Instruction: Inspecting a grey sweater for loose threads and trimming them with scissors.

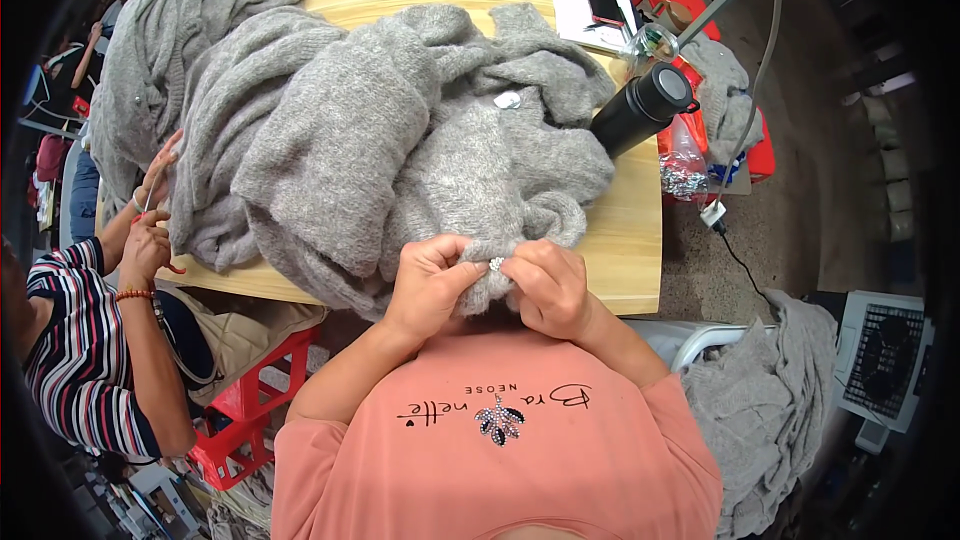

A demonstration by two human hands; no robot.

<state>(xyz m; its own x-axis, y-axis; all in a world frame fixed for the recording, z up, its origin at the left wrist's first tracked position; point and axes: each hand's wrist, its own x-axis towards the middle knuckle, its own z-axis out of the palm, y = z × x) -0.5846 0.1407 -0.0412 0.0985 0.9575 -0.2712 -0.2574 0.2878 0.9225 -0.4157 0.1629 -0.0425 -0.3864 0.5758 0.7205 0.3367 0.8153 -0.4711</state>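
Where a fuzzy gray knit garment (465,165) bunches at the near side of a pale wood-grain tabletop (630,265), just in front of the person's chest, the left-hand grip (435,280) and the right-hand grip (548,285) are each closed on its fabric. Thumbs and fingers pinch the knit on either side of a small white beaded ornament (497,264). The rest of the garment lies in folds on the tabletop, beside more gray knitwear (150,70) heaped at left. A black lidded bottle (640,110) stands just right of the folds; farther back, a smartphone (603,2) lies on white paper (570,0). At far left is a co-worker in a striped shirt (75,340).
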